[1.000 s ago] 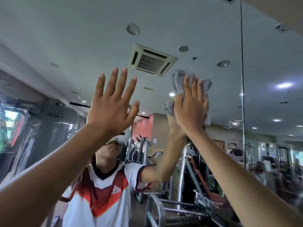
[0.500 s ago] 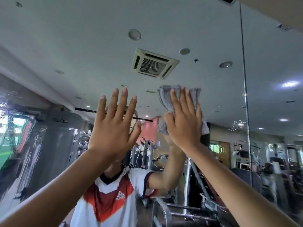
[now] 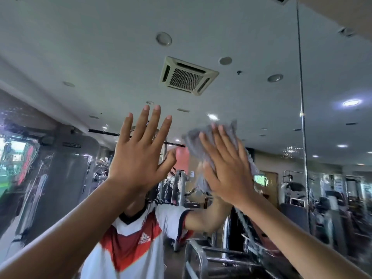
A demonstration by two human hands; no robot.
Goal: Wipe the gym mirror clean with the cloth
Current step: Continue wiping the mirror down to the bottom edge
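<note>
The left grip (image 3: 138,158) is raised on an outstretched arm, palm toward the mirror (image 3: 80,57), fingers straight and spread, holding nothing. Just to its right, the right grip (image 3: 229,170) presses the grey cloth (image 3: 196,141) flat against the glass with straight fingers tilted up-left.

The crumpled grey cloth (image 3: 194,142) is motion-blurred and mostly hidden behind the flat right hand (image 3: 227,168). Both forearms run off the bottom edge. Whether the spread left hand (image 3: 138,156) touches the large wall mirror (image 3: 80,57) cannot be told; streaks smear its left reflections
</note>
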